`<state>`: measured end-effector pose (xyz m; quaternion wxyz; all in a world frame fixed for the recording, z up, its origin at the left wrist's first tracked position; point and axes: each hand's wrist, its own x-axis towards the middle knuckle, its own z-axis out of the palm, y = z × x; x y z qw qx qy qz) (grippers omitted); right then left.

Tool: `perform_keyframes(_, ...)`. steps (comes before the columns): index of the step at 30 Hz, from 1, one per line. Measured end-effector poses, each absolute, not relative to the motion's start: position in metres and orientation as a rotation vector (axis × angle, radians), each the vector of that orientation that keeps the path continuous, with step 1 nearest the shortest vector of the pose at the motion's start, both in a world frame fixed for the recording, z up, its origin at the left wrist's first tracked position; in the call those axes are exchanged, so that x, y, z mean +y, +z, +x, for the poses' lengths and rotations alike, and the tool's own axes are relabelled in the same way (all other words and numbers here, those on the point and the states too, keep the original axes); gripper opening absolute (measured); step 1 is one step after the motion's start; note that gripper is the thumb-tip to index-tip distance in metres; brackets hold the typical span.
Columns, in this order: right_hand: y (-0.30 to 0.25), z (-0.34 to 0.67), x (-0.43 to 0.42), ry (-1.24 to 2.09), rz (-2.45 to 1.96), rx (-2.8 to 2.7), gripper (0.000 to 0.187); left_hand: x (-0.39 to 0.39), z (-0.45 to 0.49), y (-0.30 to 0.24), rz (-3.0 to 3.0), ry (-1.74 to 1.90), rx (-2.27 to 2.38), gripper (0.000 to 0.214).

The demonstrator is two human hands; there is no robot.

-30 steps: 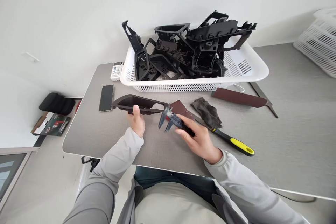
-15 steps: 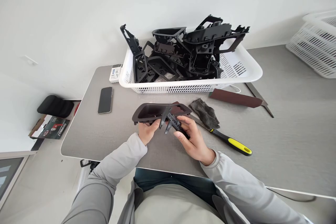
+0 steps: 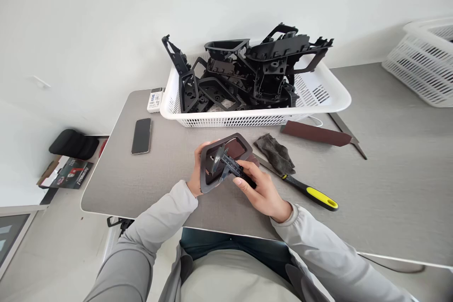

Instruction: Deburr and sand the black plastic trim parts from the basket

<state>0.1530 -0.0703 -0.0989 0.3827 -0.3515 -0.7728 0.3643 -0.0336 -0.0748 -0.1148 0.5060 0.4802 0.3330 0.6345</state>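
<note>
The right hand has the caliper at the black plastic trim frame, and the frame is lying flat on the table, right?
Not quite: the black plastic trim frame isn't lying flat on the gray table. The head view shows the left hand holding it up, tilted, off the table. The right hand does have the caliper at the frame.

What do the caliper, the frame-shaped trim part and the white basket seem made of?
The caliper looks like dark-finished metal, judging by its glinting jaws, though plastic is possible. The frame-shaped trim part looks like matte moulded plastic, with even black surfaces. The white basket looks like moulded plastic, with uniform mesh.
</note>
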Motion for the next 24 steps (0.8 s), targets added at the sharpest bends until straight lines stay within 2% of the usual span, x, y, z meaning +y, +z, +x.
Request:
perform_keyframes(5,-0.095,0.156,-0.068,0.802,-0.914,-2.006,0.029,-0.072,-0.044,-0.099,0.718,1.313,0.673,0.059)
perform_keyframes(8,-0.092,0.156,-0.067,0.779,-0.881,-2.046,0.025,-0.066,-0.048,-0.086,0.478,1.237,0.663,0.034)
perform_keyframes(9,-0.091,0.156,-0.067,0.777,-0.884,-2.064,0.025,-0.065,-0.049,-0.083,0.433,1.227,0.684,0.031)
perform_keyframes(15,-0.088,0.158,-0.066,0.742,-0.912,-2.114,0.028,-0.062,-0.052,-0.083,0.351,0.927,0.689,0.052)
perform_keyframes(19,-0.088,0.159,-0.066,0.753,-0.787,-2.159,0.027,-0.066,-0.054,-0.084,0.408,0.880,0.658,0.063)
perform_keyframes(21,-0.088,0.158,-0.066,0.770,-0.734,-2.192,0.027,-0.067,-0.054,-0.084,0.455,0.851,0.695,0.062)
perform_keyframes(24,-0.090,0.157,-0.066,0.728,-0.769,-2.182,0.031,-0.065,-0.052,-0.085,0.470,0.904,0.794,0.049)
